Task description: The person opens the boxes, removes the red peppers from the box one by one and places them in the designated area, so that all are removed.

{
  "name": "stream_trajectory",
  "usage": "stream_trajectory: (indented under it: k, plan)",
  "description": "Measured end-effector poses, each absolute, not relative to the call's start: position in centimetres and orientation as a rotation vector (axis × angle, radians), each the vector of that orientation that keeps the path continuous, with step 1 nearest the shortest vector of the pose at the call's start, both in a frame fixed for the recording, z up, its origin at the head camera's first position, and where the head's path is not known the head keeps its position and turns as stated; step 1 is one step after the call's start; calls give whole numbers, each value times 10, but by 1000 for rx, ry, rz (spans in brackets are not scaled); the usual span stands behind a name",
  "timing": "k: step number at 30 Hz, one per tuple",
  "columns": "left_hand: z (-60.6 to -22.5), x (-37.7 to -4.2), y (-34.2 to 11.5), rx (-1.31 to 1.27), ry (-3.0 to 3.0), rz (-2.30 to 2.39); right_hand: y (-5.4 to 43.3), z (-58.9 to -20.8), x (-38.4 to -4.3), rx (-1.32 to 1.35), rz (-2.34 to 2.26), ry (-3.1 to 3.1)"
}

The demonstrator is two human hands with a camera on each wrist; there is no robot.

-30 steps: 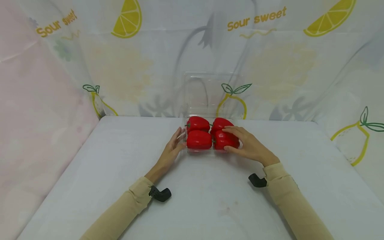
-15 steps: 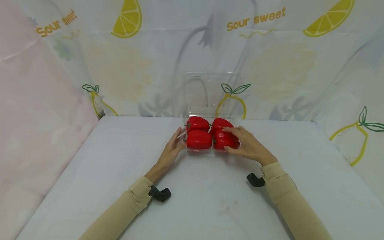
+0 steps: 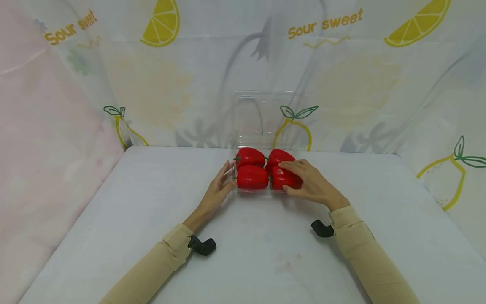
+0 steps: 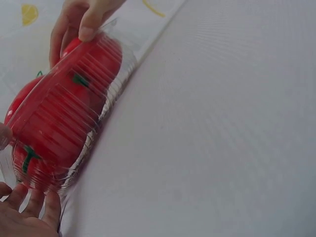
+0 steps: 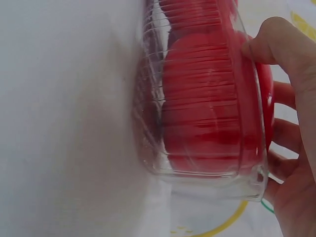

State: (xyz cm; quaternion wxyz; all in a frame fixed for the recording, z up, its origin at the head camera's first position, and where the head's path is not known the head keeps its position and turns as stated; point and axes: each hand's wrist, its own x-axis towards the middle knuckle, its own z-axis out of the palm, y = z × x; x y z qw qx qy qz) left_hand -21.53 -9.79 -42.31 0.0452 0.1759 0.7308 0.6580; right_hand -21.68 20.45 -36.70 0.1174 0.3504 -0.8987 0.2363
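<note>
since a second ago the right hand (image 3: pixel 309 181) and its forearm have shifted slightly to the left; the left hand (image 3: pixel 219 183) and the peppers look unmoved. the right hand holds the front right pepper (image 3: pixel 282 179), thumb on its near side and fingers curled over the far side, the grip about as wide as the pepper. that pepper sits inside the open clear box (image 3: pixel 252 191), at its right end. the right wrist bends inward, the forearm slanting up from the lower right.

the left hand lies along the box's left end, fingers loosely extended and thumb at the near corner, gripping no pepper. its forearm slants in from the lower left.

beside the held pepper is the front left pepper (image 3: pixel 252 177); behind them lie the back left pepper (image 3: pixel 249 156) and the back right pepper (image 3: pixel 279 156). the clear lid (image 3: pixel 248 118) stands raised at the back, before a printed cloth (image 3: pixel 205 76). the box rests near the far edge of the white table (image 3: pixel 167 190). beige sleeves (image 3: pixel 152 266) cover both forearms.
</note>
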Motion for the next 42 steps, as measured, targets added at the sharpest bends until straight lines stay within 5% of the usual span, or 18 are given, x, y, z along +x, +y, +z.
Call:
stream_trajectory:
  k: [13,33,42]
  plan:
    - [-395,-197,-95,528,2217,1985,201,-361,-217,1027,630,-2656]
    - [-424,-215,-98,515,2212,2024,221,-358,-220,959,923,-2876]
    - [-408,-207,-96,525,2206,2007,220,-364,-219,991,853,-2733]
